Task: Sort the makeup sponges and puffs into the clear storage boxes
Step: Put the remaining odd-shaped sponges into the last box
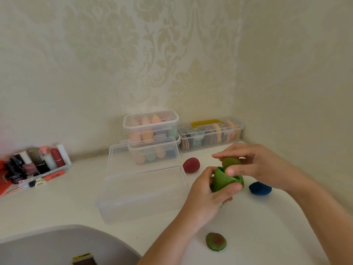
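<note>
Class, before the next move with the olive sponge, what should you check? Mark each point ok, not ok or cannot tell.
1. Left hand grips the green case: ok.
2. Right hand pinches the olive sponge: ok.
3. Sponge fully out of the case: cannot tell.
4. Clear box in front, lid up: ok.
5. Red sponge and blue sponge boxed: not ok, both lie on the counter.

A home vanity corner: damask wallpaper (152, 54), a white tabletop (57, 203), clustered cosmetics (36, 163).
</note>
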A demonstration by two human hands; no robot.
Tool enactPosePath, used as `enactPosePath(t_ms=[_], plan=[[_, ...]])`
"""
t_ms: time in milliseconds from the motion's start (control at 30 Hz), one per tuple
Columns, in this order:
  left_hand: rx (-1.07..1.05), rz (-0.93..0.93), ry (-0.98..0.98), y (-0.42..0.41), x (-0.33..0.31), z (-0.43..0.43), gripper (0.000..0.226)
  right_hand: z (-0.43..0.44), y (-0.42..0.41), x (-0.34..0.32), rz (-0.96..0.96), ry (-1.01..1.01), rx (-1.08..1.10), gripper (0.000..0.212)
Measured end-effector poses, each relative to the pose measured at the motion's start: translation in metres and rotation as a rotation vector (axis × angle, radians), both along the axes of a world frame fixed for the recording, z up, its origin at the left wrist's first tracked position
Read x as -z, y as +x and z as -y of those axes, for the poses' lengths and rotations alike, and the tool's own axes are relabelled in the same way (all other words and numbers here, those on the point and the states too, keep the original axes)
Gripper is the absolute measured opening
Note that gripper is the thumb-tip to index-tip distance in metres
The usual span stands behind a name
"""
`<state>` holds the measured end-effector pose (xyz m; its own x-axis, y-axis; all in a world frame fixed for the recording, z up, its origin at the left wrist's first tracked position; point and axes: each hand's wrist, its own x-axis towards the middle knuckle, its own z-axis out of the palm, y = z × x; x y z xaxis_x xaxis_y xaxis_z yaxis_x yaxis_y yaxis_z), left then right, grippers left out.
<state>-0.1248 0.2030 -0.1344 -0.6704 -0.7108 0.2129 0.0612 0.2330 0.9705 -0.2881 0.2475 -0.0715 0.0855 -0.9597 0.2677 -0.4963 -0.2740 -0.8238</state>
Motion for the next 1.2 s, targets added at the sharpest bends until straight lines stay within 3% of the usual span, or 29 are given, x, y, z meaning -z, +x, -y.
enactPosePath(t_ms=[133, 267, 333, 400, 467, 733, 800, 867, 900, 1000, 1200], plan=[[0.008, -0.032, 0.031, 0.000, -0.001, 0.001, 0.049, -0.004, 0.007, -0.004, -0.032, -0.026, -0.013, 0.039], [-0.018, -0.041, -0.001, -0.001, 0.003, 0.003, 0.062, 0.004, -0.004, 0.002, 0.091, -0.019, 0.191, 0.024], [-0.032, -0.058, 0.011, -0.001, 0.004, 0.003, 0.064, 0.011, -0.016, 0.013, -0.210, 0.060, 0.261, 0.022], [-0.045, -0.055, 0.028, -0.003, 0.005, 0.004, 0.066, 0.014, -0.021, 0.025, -0.568, 0.230, 0.251, 0.042], [-0.063, -0.048, 0.028, -0.004, 0.008, 0.005, 0.065, 0.018, -0.020, 0.035, -0.671, 0.296, 0.207, 0.057], [-0.053, -0.012, 0.051, 0.000, 0.001, 0.000, 0.052, 0.024, -0.025, 0.040, -0.525, 0.099, 0.311, 0.030], [-0.023, -0.032, 0.085, 0.001, -0.003, -0.002, 0.044, 0.018, -0.026, 0.025, -0.188, 0.037, 0.347, 0.029], [-0.018, 0.005, 0.075, 0.003, -0.008, -0.004, 0.036, 0.007, -0.026, 0.009, 0.179, 0.056, 0.170, 0.039], [-0.012, 0.021, 0.064, 0.004, -0.009, -0.004, 0.035, 0.002, -0.026, 0.004, 0.245, 0.080, 0.058, 0.049], [0.016, 0.059, 0.033, 0.004, -0.010, -0.006, 0.031, -0.003, -0.021, 0.002, 0.273, 0.143, -0.139, 0.061], [0.103, 0.026, 0.134, 0.009, -0.016, -0.009, 0.059, -0.005, -0.019, 0.001, 0.272, 0.184, -0.179, 0.059]])
